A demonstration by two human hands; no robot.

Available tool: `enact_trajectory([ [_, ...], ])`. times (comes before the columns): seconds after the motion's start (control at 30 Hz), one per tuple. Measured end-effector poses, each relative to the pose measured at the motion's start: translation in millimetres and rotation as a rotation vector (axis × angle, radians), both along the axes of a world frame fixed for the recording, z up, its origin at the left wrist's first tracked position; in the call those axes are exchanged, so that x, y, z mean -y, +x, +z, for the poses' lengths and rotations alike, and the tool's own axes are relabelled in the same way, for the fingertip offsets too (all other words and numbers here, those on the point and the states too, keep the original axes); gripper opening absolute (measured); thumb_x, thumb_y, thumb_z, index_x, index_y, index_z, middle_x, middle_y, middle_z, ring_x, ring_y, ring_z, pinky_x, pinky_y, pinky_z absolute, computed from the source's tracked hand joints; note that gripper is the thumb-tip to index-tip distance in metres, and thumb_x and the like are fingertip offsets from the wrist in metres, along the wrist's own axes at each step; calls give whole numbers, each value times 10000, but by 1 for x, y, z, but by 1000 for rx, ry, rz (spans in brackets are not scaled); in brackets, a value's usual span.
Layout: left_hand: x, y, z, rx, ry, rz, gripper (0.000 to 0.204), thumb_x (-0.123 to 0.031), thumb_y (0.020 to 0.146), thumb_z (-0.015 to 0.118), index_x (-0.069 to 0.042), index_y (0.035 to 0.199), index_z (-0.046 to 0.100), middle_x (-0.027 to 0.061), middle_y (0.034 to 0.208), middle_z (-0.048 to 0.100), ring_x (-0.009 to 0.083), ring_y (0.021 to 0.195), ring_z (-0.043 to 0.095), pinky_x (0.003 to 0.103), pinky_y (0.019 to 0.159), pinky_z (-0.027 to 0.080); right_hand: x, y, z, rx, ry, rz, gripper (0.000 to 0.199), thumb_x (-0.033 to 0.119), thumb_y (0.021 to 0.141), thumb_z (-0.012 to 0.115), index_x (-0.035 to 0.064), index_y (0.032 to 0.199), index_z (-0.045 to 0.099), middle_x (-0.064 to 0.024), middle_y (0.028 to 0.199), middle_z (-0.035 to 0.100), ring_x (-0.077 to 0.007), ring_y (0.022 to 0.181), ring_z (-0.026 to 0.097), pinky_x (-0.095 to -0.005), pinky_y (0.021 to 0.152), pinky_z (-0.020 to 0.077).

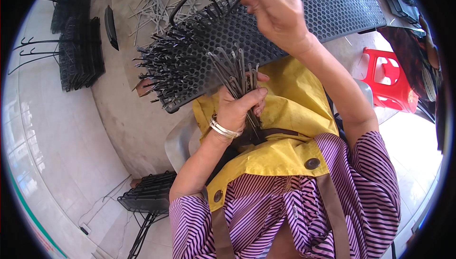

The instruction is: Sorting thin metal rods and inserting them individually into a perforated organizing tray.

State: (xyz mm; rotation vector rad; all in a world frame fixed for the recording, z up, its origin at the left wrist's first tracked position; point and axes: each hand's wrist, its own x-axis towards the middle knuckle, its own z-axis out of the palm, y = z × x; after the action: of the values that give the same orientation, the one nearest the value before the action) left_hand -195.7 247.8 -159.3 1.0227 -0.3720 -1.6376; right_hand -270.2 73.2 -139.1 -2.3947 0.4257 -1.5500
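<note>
Centre of the frame: a bundle of slim, flat, dull-grey metal-looking strips, fanned at the top, gathered to a narrow tail below; several upper ends rounded and pierced with a small hole. Left hand closed about the bundle's middle, thumb across the front. Two pale, smooth bangles on that wrist.

Upper middle: right hand raised over a long black plate, fingers curled together, blurred; cannot tell whether a strip is pinched there.

Plate slants from left of centre to upper right, its face a close honeycomb of holes, rim plain and corners rounded. Its left part bristles with dark, thin upright strips, leaning unevenly; right part bare mesh.

Upper left of centre, behind the plate: loose pale-grey strips strewn criss-cross.

Below the plate: creased yellow cloth apron, dark round buttons, brown straps. Right edge: glossy red plastic stool with cut-out openings.
</note>
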Motion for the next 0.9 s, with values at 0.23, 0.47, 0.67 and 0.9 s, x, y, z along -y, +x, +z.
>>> enact_trajectory([
  [0.23, 2, 1, 0, 7, -6, -11, 238, -14, 754, 550, 22, 982, 493, 36, 580, 447, 123, 446, 425, 248, 420, 354, 5, 15, 23, -368, 12, -41, 114, -12, 624, 530, -3, 736, 516, -163, 640, 536, -347, 599, 543, -383, 503, 436],
  [0.47, 1, 2, -3, -32, -9, 7, 223, -35, 767, 578, 22, 974, 519, 13, 594, 478, 86, 453, 447, 211, 417, 365, 8, 14, 59, -670, 121, 56, 100, 47, 581, 527, -34, 614, 479, -206, 588, 529, -388, 624, 543, -442, 538, 423],
  [0.67, 1, 2, -2, -35, 4, 3, 216, -34, 763, 582, 18, 964, 522, 15, 593, 479, 89, 452, 449, 215, 417, 368, 10, 13, 53, -728, 2, 119, 104, 53, 576, 539, -32, 610, 491, -206, 585, 531, -378, 619, 554, -433, 532, 433],
  [0.9, 1, 2, -3, -36, 7, 11, 216, -35, 760, 584, 18, 959, 519, 14, 590, 475, 91, 452, 447, 217, 421, 370, 8, 13, 55, -683, -13, 93, 96, 62, 594, 544, -32, 596, 522, -201, 581, 536, -368, 598, 561, -411, 509, 440],
])
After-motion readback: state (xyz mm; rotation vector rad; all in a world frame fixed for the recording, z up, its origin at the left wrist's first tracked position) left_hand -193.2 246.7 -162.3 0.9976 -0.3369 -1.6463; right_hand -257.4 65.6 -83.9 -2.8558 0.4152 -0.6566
